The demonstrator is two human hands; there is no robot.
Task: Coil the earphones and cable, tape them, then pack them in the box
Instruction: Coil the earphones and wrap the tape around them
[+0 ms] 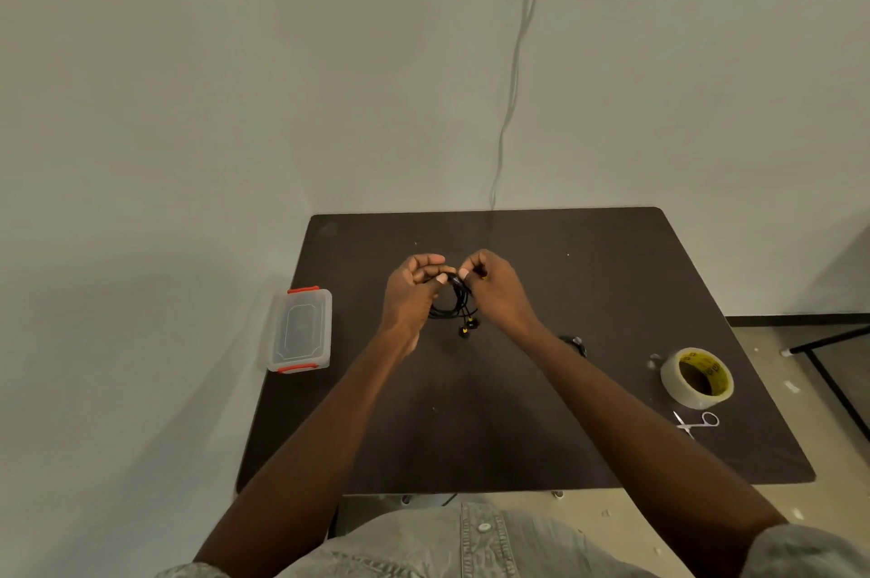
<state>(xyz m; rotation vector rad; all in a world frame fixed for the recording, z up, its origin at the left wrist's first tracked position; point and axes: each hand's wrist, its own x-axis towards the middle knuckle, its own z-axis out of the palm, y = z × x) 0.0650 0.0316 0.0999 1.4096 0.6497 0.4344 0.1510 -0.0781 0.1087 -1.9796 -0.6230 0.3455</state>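
Head view: earphones (454,307) held up over mid-desk (541,412), black loops hanging between left hand (414,290) and right hand (494,290), fingers of both pinching the coil's top. Best to keep loops even, tuck the dangling buds in. Tape (697,377) and scissors (696,423) near right edge; box (301,329) at left edge, lid on.

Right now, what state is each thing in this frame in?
earphones: coiled into loops, held above the table, earbuds dangling, untaped
left hand: fingers curled, pinching the coil
right hand: fingers curled, pinching the coil
box: lid on, at the table's left edge
tape roll: lying flat, untouched
scissors: lying near the tape roll
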